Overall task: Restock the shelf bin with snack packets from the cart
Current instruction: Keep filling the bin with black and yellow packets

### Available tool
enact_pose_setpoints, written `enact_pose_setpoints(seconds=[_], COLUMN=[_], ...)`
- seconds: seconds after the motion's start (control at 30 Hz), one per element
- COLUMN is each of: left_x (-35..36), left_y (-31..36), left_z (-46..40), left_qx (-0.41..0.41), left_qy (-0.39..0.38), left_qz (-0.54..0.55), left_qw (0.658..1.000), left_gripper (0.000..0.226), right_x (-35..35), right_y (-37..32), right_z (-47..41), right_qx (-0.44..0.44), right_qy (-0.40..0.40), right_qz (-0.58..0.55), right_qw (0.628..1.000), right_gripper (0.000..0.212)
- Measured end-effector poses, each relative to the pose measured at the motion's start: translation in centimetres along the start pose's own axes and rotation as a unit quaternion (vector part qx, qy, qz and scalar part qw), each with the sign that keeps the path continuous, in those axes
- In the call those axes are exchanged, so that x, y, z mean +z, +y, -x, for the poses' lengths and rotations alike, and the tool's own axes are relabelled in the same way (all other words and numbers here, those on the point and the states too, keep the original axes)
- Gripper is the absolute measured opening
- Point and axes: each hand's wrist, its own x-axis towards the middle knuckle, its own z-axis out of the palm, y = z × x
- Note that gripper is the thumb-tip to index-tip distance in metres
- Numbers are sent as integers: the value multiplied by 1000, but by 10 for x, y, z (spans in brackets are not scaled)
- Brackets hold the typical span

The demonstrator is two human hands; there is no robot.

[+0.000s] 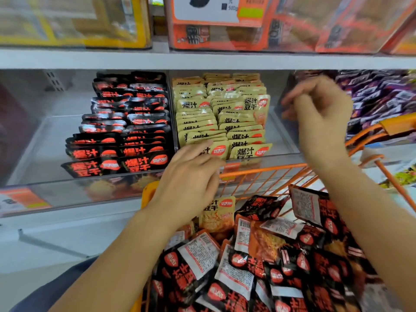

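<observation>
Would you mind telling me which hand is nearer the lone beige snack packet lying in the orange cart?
Left. The left hand hovers just above the beige snack packet; the right hand is raised far up-right, before the shelf.

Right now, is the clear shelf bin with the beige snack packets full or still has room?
Has room: the beige packets leave bare floor on the right side.
</observation>
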Motion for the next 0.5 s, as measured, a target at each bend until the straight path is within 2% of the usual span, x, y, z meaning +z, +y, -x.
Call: enact_pose_setpoints(seconds=[0.03,0.07,0.1,0.13,0.17,0.2,0.23,0.27,0.3,0.37,0.43,0.5], left_x=[-3,-7,-12,-17,-20,-22,-22,-22,-21,-22,-20,-18], left_y=[2,5,8,10,11,11,11,11,12,16,20,20], left_z=[0,0,-1,0,1,3,4,6,7,9,11,11], left_qx=[-11,-32,-63,-96,-124,-144,-155,-162,-165,-172,-167,-150], left_qy=[19,47,80,116,149,175,189,193,193,186,168,156], left_qz=[30,69,110,148,181,208,229,244,252,259,255,245], left_qw=[999,996,989,978,964,952,942,937,934,932,938,945], left_gripper=[28,30,33,36,39,41,44,46,47,48,47,44], right_x=[2,3,5,6,7,8,9,11,14,21,26,26], right_y=[-15,-20,-20,-17,-13,-6,2,9,18,39,50,50], right_z=[21,41,59,72,80,87,95,102,112,129,140,147], right_qx=[-27,-45,-41,-6,58,130,200,251,283,335,354,316], right_qy=[-44,-99,-178,-277,-382,-477,-543,-570,-561,-473,-415,-418], right_qz=[39,132,258,384,452,447,403,357,322,266,221,221], right_qw=[998,985,949,881,804,745,709,697,709,770,809,823], right_gripper=[18,19,23,26,28,32,38,43,47,47,26,17])
